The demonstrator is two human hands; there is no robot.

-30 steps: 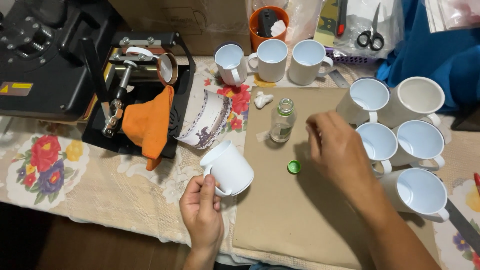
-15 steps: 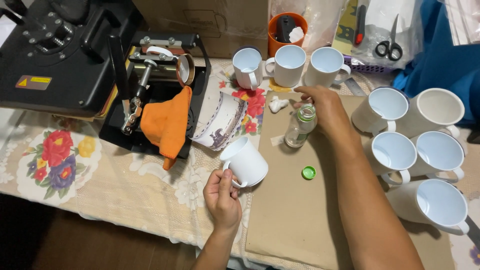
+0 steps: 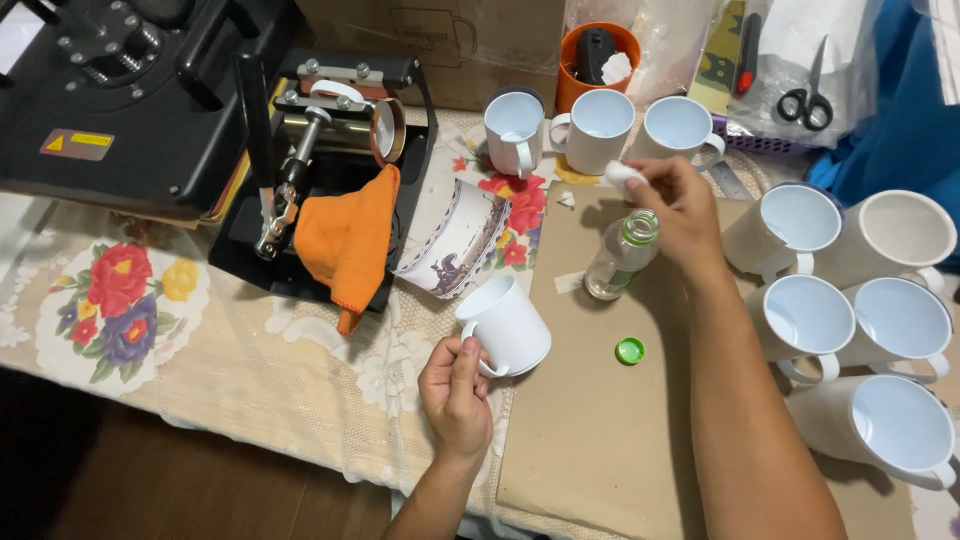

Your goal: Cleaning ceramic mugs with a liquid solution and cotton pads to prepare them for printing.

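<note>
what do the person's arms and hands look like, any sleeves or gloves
Both arms are bare as far as the picture shows: no sleeves, no gloves. The left hand and right hand carry no watch, bracelet or ring that I can see. Fingers are uncovered, nails short and plain.

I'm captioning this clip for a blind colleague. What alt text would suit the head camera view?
A person's left hand holds a white mug by its handle while the right hand pinches a white wad above an open clear bottle. A green cap lies on brown paper, with more white mugs to the right and a black heat press to the left.
</note>
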